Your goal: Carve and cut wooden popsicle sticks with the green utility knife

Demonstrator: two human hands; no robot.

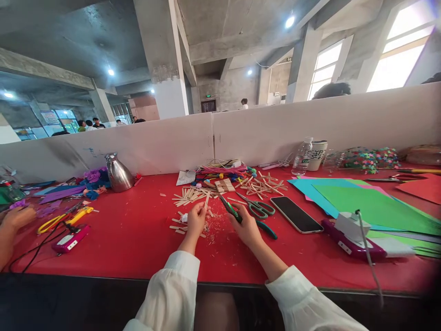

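My left hand [195, 223] is closed around a wooden craft stick [207, 200], which points up from its fingers. A utility knife [234, 211] with a green and black handle is in my right hand [246, 227], its dark blade end angled toward the stick but apart from it. Wood shavings [213, 230] are scattered on the red table between the hands. Beside my left hand lie a few loose sticks [177, 227] and a small white object [184, 218]. A teal tool handle [267, 230] shows past my right hand; its other end is hidden.
Craft sticks [191, 195] are heaped ahead, with scissors [262, 209] and a phone [296, 214] to the right. Coloured paper [372, 202] and a power strip [358, 243] lie farther right. A metal jug [119, 174] stands left; another person's hand [20, 217] is at the far left.
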